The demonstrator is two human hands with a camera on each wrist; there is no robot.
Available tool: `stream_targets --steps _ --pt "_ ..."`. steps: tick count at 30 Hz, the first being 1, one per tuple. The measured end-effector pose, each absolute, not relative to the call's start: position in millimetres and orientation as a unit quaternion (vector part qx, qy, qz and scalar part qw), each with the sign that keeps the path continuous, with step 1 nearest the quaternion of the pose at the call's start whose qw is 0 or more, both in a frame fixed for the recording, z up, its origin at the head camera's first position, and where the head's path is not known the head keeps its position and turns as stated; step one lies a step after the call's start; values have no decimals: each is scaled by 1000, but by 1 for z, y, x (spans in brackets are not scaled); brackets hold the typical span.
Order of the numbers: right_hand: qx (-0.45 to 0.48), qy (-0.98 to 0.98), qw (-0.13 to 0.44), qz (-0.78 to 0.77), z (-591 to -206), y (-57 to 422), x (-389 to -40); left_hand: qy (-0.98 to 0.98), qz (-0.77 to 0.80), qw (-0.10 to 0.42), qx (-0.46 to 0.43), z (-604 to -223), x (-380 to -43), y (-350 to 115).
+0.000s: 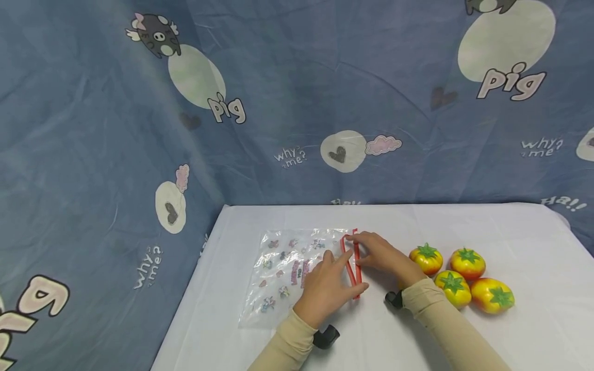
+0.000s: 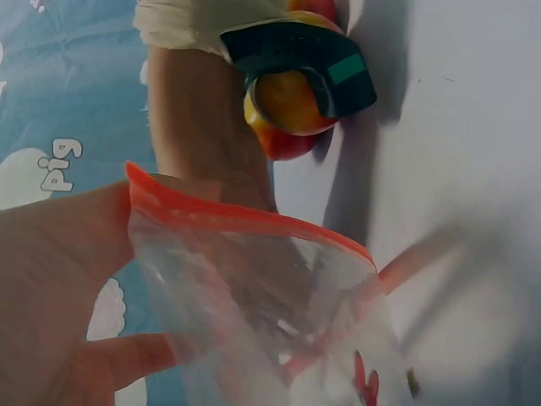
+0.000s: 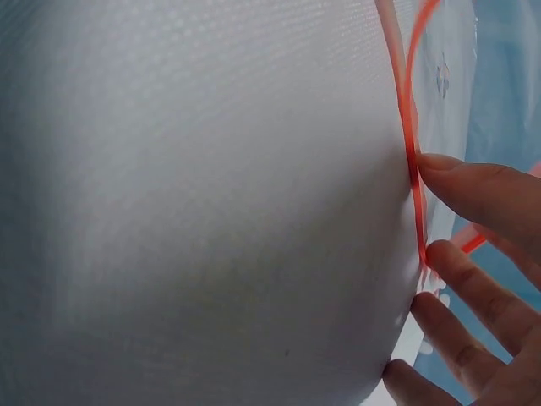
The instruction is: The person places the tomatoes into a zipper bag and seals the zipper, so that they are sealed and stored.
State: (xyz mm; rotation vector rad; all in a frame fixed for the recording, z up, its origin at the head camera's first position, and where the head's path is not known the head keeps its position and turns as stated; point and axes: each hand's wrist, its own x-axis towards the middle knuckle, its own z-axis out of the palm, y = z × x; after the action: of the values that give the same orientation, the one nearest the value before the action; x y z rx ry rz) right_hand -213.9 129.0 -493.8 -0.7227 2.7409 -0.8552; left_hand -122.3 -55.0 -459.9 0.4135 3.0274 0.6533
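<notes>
A clear zip bag [image 1: 278, 273] with small coloured prints and a red-edged mouth lies on the white table, its mouth to the right. Two red strips stand apart at that mouth. My left hand [image 1: 327, 288] is over the near part, its index finger and thumb spread, touching the red edges. The right hand [image 1: 382, 257] reaches the far part of the mouth; its thumb [image 3: 473, 186] and fingers touch the red strip [image 3: 414, 169]. In the left wrist view the bag's red rim [image 2: 254, 216] stands raised beside the left hand [image 2: 59, 262], partly hiding the right arm.
Several yellow-red toy fruits with green tops, one a persimmon-like fruit [image 1: 493, 296], sit right of the right forearm. Black wrist bands [image 1: 326, 337] are on both wrists. Blue printed cloth [image 1: 287, 103] hangs behind and left of the white table [image 1: 510, 232].
</notes>
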Motion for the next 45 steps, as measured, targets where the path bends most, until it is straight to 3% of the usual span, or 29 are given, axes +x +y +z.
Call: stream_targets --steps 19,45 --pt "-240 923 99 -285 -493 129 -215 963 214 45 159 -476 -115 -58" --pt "-265 919 90 -279 -495 132 -215 873 462 3 155 -518 -109 -82"
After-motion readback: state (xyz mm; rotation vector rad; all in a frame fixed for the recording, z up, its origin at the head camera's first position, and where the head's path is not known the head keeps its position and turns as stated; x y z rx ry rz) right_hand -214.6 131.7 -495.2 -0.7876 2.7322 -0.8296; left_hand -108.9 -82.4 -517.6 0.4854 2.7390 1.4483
